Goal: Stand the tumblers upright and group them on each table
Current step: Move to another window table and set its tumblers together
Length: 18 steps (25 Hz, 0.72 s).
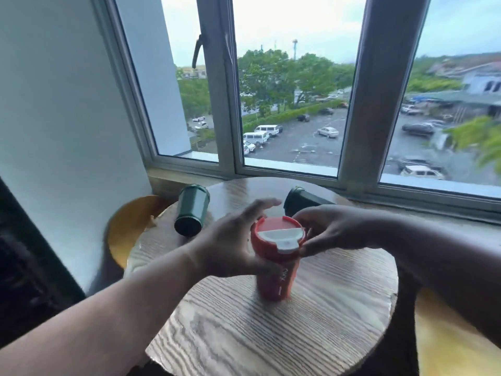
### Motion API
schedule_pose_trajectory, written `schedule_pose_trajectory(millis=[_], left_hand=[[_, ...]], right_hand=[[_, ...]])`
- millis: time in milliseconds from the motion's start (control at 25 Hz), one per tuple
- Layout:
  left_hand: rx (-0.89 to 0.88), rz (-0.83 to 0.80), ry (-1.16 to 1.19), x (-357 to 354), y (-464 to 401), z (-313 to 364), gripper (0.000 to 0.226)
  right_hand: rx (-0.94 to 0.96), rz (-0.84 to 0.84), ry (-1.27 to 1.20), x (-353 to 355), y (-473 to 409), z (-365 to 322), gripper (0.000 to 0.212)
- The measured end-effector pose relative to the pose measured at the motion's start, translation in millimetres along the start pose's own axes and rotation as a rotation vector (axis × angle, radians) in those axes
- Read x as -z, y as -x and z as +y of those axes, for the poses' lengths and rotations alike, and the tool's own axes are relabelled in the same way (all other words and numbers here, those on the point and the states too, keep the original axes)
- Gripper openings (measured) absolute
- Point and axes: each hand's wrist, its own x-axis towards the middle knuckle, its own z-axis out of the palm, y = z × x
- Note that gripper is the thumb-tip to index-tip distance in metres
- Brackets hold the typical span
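From the head camera we see the red plastic tumbler with a white flip lid (275, 263) standing upright at the centre of the round wood-grain table (271, 335), our left hand (230, 245) wrapped around its upper body from nine o'clock and our right hand (329, 230) pinching the lid rim from three o'clock. The dark green tumbler (191, 210) lies on its side at ten o'clock, and the black tumbler (305, 200) lies toppled at twelve o'clock below the grey-framed window (363, 85).

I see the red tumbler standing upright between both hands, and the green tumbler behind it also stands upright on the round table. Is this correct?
Not quite. In the head view the green tumbler lies on its side at the table's left edge. The rest holds: the red tumbler stands upright between the left hand and the right hand.
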Motion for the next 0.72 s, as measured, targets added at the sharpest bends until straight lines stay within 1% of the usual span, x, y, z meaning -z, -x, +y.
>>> schedule_pose_trajectory(millis=[160, 320, 400, 560, 720], left_hand=[[-0.075, 0.050, 0.013, 9, -15, -23, 0.101], [-0.038, 0.114, 0.060, 13, -21, -41, 0.096], [-0.003, 0.145, 0.025, 14, -23, -47, 0.095], [0.072, 0.175, -0.067, 14, -25, -52, 0.096], [0.139, 0.110, -0.174, 14, -25, -55, 0.101]], right_hand=[[-0.034, 0.100, -0.079, -4, -6, -13, 0.040], [-0.084, 0.209, -0.095, -8, -26, -20, 0.039], [-0.097, 0.218, -0.112, -10, -36, -21, 0.044], [-0.079, 0.234, -0.154, -14, -54, -20, 0.063], [-0.083, 0.202, -0.164, -10, -64, -15, 0.069]])
